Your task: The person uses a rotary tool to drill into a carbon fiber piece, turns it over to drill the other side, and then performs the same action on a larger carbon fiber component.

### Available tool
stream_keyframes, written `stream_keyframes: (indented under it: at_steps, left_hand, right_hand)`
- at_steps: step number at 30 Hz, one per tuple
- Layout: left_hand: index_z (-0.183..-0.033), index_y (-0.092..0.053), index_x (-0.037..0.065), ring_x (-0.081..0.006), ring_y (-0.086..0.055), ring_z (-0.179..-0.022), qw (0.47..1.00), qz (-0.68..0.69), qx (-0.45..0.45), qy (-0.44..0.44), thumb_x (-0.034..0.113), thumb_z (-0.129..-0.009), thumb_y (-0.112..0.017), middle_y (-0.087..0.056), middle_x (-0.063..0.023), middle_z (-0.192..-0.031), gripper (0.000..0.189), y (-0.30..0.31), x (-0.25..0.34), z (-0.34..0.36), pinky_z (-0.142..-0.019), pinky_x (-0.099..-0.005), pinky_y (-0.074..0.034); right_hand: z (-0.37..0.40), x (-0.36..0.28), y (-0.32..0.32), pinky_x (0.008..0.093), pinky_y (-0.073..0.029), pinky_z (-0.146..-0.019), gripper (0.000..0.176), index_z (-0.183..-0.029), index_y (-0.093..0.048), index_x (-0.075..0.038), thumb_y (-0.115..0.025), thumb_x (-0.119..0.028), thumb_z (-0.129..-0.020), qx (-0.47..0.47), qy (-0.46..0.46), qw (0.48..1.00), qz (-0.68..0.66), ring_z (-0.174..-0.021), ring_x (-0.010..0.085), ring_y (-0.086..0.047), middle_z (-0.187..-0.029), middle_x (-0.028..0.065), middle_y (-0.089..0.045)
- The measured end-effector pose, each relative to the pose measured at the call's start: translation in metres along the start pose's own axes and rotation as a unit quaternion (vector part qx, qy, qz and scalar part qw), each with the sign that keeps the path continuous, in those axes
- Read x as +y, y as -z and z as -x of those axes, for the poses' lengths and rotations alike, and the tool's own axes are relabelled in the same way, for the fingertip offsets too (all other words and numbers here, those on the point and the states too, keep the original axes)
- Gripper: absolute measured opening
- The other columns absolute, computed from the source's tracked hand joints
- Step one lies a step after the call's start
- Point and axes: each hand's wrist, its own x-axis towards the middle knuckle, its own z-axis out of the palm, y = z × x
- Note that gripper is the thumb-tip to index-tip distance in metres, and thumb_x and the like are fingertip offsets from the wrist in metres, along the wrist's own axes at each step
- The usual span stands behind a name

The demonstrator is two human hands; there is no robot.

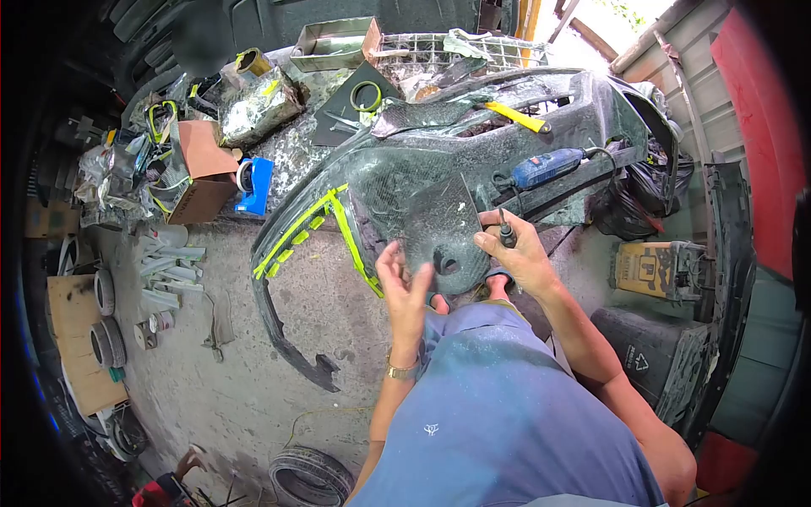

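My right hand [525,258] grips a small black handpiece [508,235] between thumb and fingers, at the right edge of a dark, dusty panel [435,221]. A round hole shows near the panel's lower end. My left hand [404,291] is raised at the panel's lower left, fingers apart and slightly blurred, holding nothing. Behind the panel spreads a large dark car body part [380,165], with neon-yellow tape [306,226] along its left side. A blue rotary tool [547,169] with a cord lies on its right part, and a yellow-handled tool [517,117] rests farther back.
The bench behind carries a green tape roll [366,96], a blue tape dispenser [254,186], a cardboard box [201,196] and a metal tray [336,44]. A yellow crate [655,270] and a black bin [646,351] stand right. A tyre [311,477] lies on the floor.
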Motion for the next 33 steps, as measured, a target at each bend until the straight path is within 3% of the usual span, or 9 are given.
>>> stream_keyframes:
  at_steps: [5, 8, 11, 12, 15, 21, 23, 28, 33]
  left_hand:
    - [-0.128, -0.050, 0.002, -0.0248, -0.057, -0.107, 0.909, -0.401, -0.107, -0.032, 0.027, -0.074, -0.080, -0.054, -0.0144, -0.123, 0.067, 0.005, 0.019, -0.013, -0.083, -0.0337, -0.049]
    - [-0.111, -0.063, 0.001, -0.0355, -0.066, -0.080, 0.787, -0.579, -0.187, -0.098, 0.041, -0.072, -0.079, -0.068, -0.0193, -0.091, 0.058, 0.002, 0.030, -0.018, -0.070, -0.0413, -0.051]
    - [-0.097, -0.067, -0.002, -0.0351, -0.065, -0.070, 0.807, -0.538, -0.242, 0.045, 0.040, -0.077, -0.075, -0.066, -0.0186, -0.074, 0.046, -0.009, 0.051, -0.031, -0.063, -0.0418, -0.050]
    - [-0.083, -0.068, -0.002, -0.0352, -0.063, -0.063, 0.847, -0.483, -0.205, -0.083, 0.038, -0.080, -0.072, -0.062, -0.0181, -0.065, 0.041, 0.000, 0.028, -0.030, -0.059, -0.0420, -0.048]
    - [-0.078, -0.067, -0.001, -0.0362, -0.061, -0.062, 0.877, -0.448, -0.170, -0.031, 0.035, -0.080, -0.072, -0.062, -0.0152, -0.065, 0.037, 0.002, 0.021, -0.033, -0.058, -0.0414, -0.047]
    - [-0.091, -0.067, 0.005, -0.0283, -0.064, -0.070, 0.763, -0.587, -0.241, -0.126, 0.021, -0.084, -0.068, -0.067, -0.0100, -0.088, 0.017, -0.011, 0.016, -0.032, -0.062, -0.0370, -0.050]
    - [-0.094, -0.068, 0.004, -0.0209, -0.064, -0.068, 0.869, -0.419, -0.131, -0.227, 0.020, -0.085, -0.069, -0.067, -0.0078, -0.085, 0.019, -0.006, -0.005, -0.037, -0.063, -0.0326, -0.050]
    - [-0.124, -0.054, -0.006, -0.0104, -0.057, -0.092, 0.988, -0.036, -0.056, 0.140, 0.019, -0.090, -0.068, -0.063, -0.0043, -0.106, 0.044, 0.015, -0.030, -0.054, -0.081, -0.0249, -0.048]
    - [-0.119, -0.057, -0.004, -0.0104, -0.061, -0.095, 0.971, -0.037, -0.221, 0.078, 0.011, -0.091, -0.066, -0.066, -0.0062, -0.110, 0.033, 0.001, 0.010, -0.057, -0.083, -0.0267, -0.049]
  right_hand:
    - [0.005, -0.001, 0.001, 0.0239, -0.043, -0.074, 0.038, -0.115, -0.058, 0.003, -0.069, -0.022, -0.089, -0.032, 0.023, 0.997, 0.069, -0.081, 0.0068, -0.048, -0.084, -0.0001, -0.054]
    - [0.005, 0.003, 0.006, 0.0251, -0.044, -0.075, 0.037, -0.117, -0.058, 0.002, -0.068, -0.021, -0.090, -0.064, 0.006, 0.994, 0.083, -0.081, 0.0078, -0.049, -0.085, 0.0014, -0.055]
    - [0.004, 0.004, 0.011, 0.0240, -0.044, -0.072, 0.035, -0.115, -0.059, 0.003, -0.068, -0.019, -0.090, -0.061, -0.007, 0.995, 0.079, -0.078, 0.0062, -0.049, -0.082, -0.0012, -0.055]
    - [0.002, 0.008, 0.013, 0.0240, -0.044, -0.072, 0.035, -0.115, -0.059, 0.003, -0.068, -0.019, -0.090, -0.061, -0.006, 0.995, 0.080, -0.078, 0.0062, -0.049, -0.082, -0.0012, -0.055]
    - [-0.003, 0.019, 0.020, 0.0218, -0.042, -0.067, 0.032, -0.112, -0.060, 0.004, -0.067, -0.018, -0.090, 0.011, -0.028, 0.999, 0.037, -0.073, 0.0037, -0.049, -0.077, -0.0048, -0.054]
    - [-0.002, 0.024, 0.020, 0.0191, -0.039, -0.061, 0.038, -0.119, -0.056, 0.006, -0.067, -0.016, -0.090, -0.012, -0.050, 0.998, 0.034, -0.067, 0.0009, -0.045, -0.077, -0.0083, -0.052]
    - [-0.004, 0.029, 0.022, 0.0187, -0.038, -0.061, 0.038, -0.121, -0.055, 0.005, -0.067, -0.016, -0.090, -0.001, -0.030, 0.999, 0.017, -0.067, 0.0009, -0.045, -0.077, -0.0085, -0.052]
    - [-0.006, 0.029, 0.031, 0.0177, -0.039, -0.065, 0.036, -0.120, -0.057, 0.006, -0.066, -0.015, -0.092, -0.028, 0.000, 0.997, -0.075, -0.070, 0.0016, -0.046, -0.080, -0.0088, -0.054]
    - [-0.020, 0.037, 0.030, 0.0167, -0.032, -0.054, 0.031, -0.118, -0.060, 0.000, -0.064, -0.018, -0.094, 0.032, 0.099, 0.995, -0.005, -0.061, -0.0003, -0.042, -0.077, -0.0068, -0.055]
